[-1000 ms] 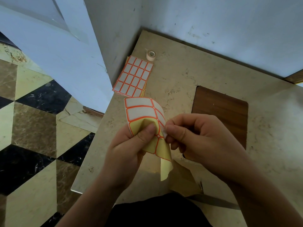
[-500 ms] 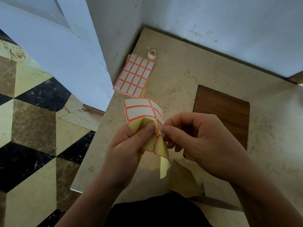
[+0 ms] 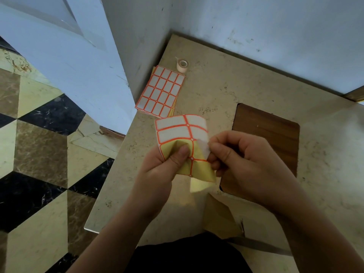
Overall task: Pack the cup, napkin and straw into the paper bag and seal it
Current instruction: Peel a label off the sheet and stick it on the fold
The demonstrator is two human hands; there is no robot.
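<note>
Left hand (image 3: 157, 170) gripping curled glossy label sheet (image 3: 177, 133), right hand (image 3: 246, 164) fingers pinching white sticker (image 3: 203, 147)

Your sticker sheet (image 3: 177, 133) is bent in mid-air above the table edge, with white orange-bordered labels at its top and bare yellow backing lower down. One white label (image 3: 203, 148) is lifted partly off its right side. The brown paper bag (image 3: 218, 215) lies flat below.
</note>
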